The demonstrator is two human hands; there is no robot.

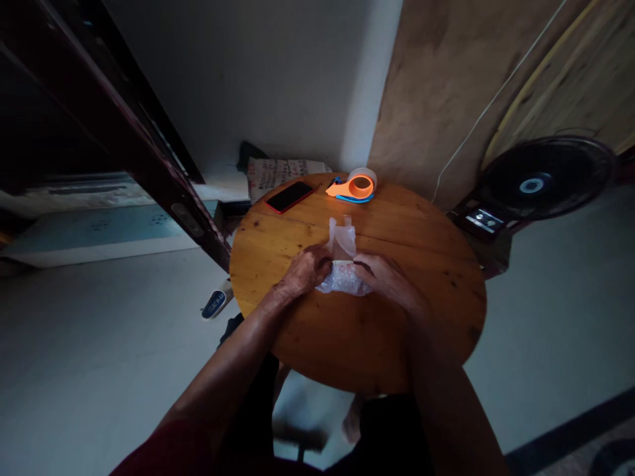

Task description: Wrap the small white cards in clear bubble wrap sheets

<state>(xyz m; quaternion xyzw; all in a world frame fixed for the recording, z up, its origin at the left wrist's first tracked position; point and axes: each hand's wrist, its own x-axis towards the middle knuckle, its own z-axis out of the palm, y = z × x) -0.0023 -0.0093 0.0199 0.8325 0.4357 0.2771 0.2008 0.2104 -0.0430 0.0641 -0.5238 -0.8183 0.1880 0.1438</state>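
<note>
My left hand [307,270] and my right hand [384,276] meet at the middle of a round wooden table [297,330]. Both hands have their fingers closed on a small white object wrapped in clear bubble wrap [343,276]. A loose flap of the wrap [342,237] stands up just beyond my fingers. What lies inside the wrap is too small and dim to name.
An orange and blue tape dispenser [356,187] and a red-edged phone [290,196] lie at the table's far edge. A black floor fan [540,178] stands to the right, a dark slanted beam [149,165] to the left, a printed sack [278,173] behind.
</note>
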